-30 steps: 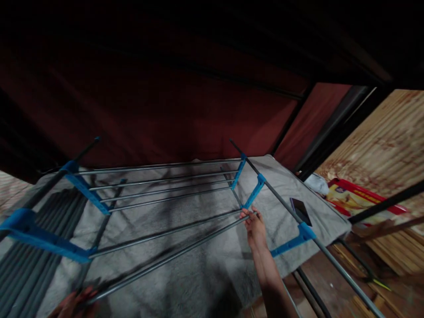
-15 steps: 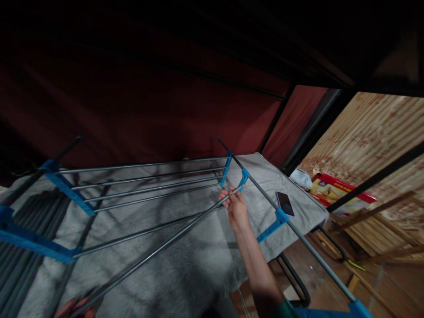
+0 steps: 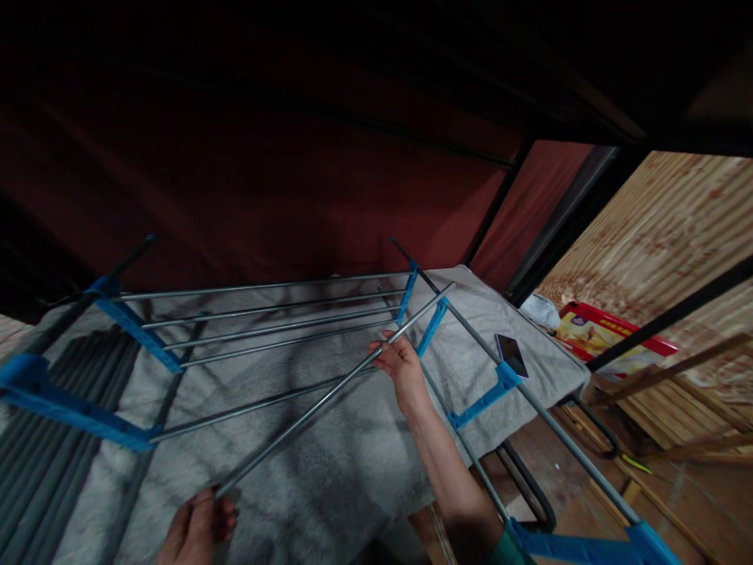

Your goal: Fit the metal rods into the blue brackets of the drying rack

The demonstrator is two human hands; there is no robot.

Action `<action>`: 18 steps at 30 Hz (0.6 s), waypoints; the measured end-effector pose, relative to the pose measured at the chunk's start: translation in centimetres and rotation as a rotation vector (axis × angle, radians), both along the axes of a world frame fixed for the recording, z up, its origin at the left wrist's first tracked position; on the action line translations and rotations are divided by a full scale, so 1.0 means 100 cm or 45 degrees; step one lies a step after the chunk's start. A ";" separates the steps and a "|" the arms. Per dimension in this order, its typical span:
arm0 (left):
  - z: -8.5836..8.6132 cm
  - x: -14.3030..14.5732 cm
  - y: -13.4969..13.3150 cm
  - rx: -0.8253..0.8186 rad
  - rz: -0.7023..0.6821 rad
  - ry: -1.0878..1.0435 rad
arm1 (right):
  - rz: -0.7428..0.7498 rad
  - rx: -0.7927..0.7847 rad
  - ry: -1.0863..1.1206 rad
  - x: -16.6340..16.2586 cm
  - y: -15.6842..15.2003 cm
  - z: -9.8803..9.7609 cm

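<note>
A long grey metal tube (image 3: 311, 410) slants across the frame, its far end up by a blue bracket on the right. My left hand (image 3: 197, 527) is closed around its near end at the lower left. Further along the same tube, my right hand (image 3: 400, 362) pinches it between thumb and fingers. Around it stands a part-built rack of tubes and blue plastic brackets, with a left bracket (image 3: 76, 404) and a right bracket (image 3: 485, 399). Several crossbars (image 3: 276, 319) join the two sides at the back. Another tube (image 3: 252, 410) runs from the left bracket to behind my right hand.
Several loose grey tubes (image 3: 64, 439) lie side by side at the left on the grey cloth (image 3: 329, 486) covering the table. A phone (image 3: 511, 355) rests near the right edge. Beyond it are a red and yellow box (image 3: 612, 333) and wooden slats (image 3: 676, 412). A dark red curtain (image 3: 282, 180) hangs behind.
The held tube has shifted up and to the right, its far end now past the bracket. My left hand has come further into view; my right hand sits slightly further left.
</note>
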State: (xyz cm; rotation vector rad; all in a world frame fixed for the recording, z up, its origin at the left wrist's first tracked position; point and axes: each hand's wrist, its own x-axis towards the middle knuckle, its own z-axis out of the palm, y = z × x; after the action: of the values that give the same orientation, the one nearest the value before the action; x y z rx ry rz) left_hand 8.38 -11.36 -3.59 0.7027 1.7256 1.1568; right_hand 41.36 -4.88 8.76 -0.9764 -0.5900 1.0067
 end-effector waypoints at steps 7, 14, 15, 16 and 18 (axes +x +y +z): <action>0.011 -0.004 0.004 -0.065 -0.018 -0.141 | 0.002 -0.039 0.009 -0.013 -0.005 -0.009; 0.016 -0.016 -0.008 -0.091 0.014 -0.186 | 0.047 -0.069 -0.019 -0.020 -0.004 -0.011; 0.017 -0.019 -0.009 -0.088 0.023 -0.199 | 0.055 -0.076 -0.024 -0.020 -0.003 -0.012; 0.017 -0.021 -0.011 -0.090 0.024 -0.214 | 0.062 -0.080 -0.027 -0.020 -0.002 -0.014; 0.017 -0.025 -0.012 -0.107 0.017 -0.248 | 0.072 -0.087 -0.030 -0.021 0.001 -0.017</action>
State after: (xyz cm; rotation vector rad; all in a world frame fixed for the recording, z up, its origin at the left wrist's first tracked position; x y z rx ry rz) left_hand 5.84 -12.58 -1.94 0.5106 1.6062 1.1166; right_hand 39.31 -4.78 7.07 -1.0379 -0.6089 1.0723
